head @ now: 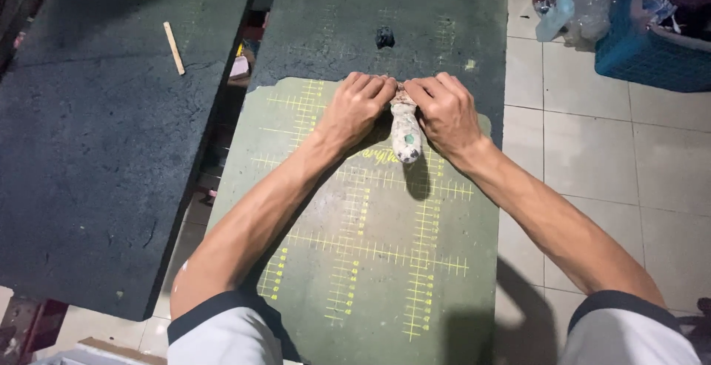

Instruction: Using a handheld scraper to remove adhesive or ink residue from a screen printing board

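Note:
Both my hands meet near the middle of a worn green board point(385, 261) marked with yellow grid lines. My left hand point(357, 107) and my right hand point(444, 109) press down side by side on the far end of a short paint-spattered handle point(406, 137). The handle is whitish with green specks and points back toward me. Its far end is hidden under my fingers, so I cannot see what it is fixed to. Above my hands the board's green coat is peeled away to a darker rough surface point(415, 32).
A second dark rough board point(96, 150) lies to the left with a small wooden stick point(174, 47) on it. A small dark lump point(384, 36) sits at the far end of the green board. Tiled floor point(607, 158) runs along the right, with a blue basket point(652, 47) and plastic bags point(570, 6) at the back.

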